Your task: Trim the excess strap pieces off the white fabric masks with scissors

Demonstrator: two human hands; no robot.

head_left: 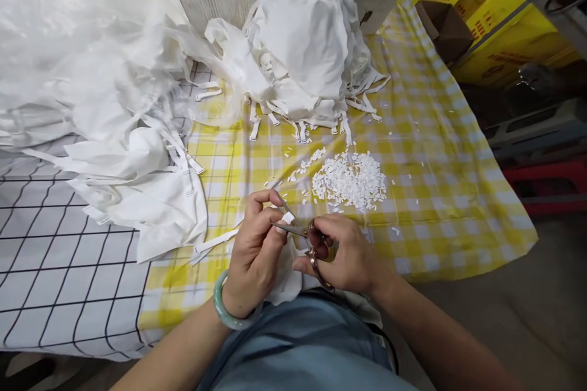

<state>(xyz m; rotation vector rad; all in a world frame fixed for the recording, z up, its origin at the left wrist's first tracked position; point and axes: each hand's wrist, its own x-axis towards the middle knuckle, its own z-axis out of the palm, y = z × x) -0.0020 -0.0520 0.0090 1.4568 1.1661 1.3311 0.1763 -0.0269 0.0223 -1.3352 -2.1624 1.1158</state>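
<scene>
Scissors [296, 230] spread about white strap end [288, 217]; right hand [351, 253] grips handles [314, 261].
Left hand [257, 247] pinches strap end; best cut square, scissors clear of thumb [271, 245].

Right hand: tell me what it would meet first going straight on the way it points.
Beyond the scissors in the right hand, probably the white strap end held by the left hand, though exact depth is unclear.

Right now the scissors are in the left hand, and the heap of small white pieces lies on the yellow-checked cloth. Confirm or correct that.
Not quite: the head view shows the scissors in the right hand; the left hand holds a white strip. The heap of small white pieces does lie on the yellow-checked cloth.
</scene>
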